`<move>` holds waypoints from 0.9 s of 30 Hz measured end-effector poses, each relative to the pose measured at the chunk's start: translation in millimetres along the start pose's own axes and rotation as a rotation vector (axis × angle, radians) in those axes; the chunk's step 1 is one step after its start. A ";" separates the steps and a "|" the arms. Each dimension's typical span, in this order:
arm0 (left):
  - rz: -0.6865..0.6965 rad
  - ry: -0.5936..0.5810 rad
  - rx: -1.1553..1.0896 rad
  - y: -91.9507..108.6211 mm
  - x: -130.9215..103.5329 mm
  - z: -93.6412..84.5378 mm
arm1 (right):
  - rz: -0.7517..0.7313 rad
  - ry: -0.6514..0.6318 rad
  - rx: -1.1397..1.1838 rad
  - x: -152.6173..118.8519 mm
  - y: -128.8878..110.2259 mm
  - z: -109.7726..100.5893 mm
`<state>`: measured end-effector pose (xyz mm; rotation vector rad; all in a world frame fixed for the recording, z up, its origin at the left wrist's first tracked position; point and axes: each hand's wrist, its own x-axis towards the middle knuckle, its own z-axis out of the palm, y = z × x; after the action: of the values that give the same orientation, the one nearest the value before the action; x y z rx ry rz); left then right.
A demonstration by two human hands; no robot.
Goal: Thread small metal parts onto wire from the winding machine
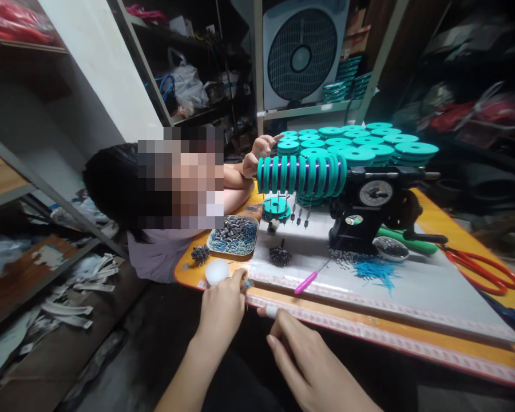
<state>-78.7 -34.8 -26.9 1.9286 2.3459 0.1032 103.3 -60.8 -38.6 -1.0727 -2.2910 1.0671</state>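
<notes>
My left hand (224, 303) is at the table's front edge, its fingers bent together around something small that I cannot make out. Right beside it sits a round white object (217, 271). My right hand (298, 346) hovers just off the edge, index finger stretched out with white tape (272, 311) around it, thumb apart, nothing visible in it. Beyond both hands stands a black hand-cranked winding machine (356, 212), with a row of teal spools (300, 175) on its shaft. Small dark weights hang below the spools. A pink-handled tool (306, 282) lies on the white board.
Across the left corner, a person (154, 229) leans in, one hand (257, 154) by the spools. A tray (254, 245) holds small metal and blue parts. Orange-handled scissors (484, 272), blue strips (375, 273) and a bowl (391, 250) lie right. Teal spools (373, 140) stack behind.
</notes>
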 end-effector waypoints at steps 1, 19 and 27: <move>0.007 0.007 -0.010 -1.0 -0.1 0.5 | -0.009 0.009 -0.003 0.0 0.0 -0.4; 0.158 0.286 -0.238 -41.5 -12.4 42.5 | -0.060 0.013 0.001 -2.3 0.9 4.0; 0.169 0.300 -0.341 -48.4 -19.5 39.0 | -0.047 -0.007 -0.015 -1.9 0.6 5.5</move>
<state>-117.4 -63.9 -70.6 2.0409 2.1376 0.8013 101.3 -64.7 -42.6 -1.0172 -2.3215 1.0385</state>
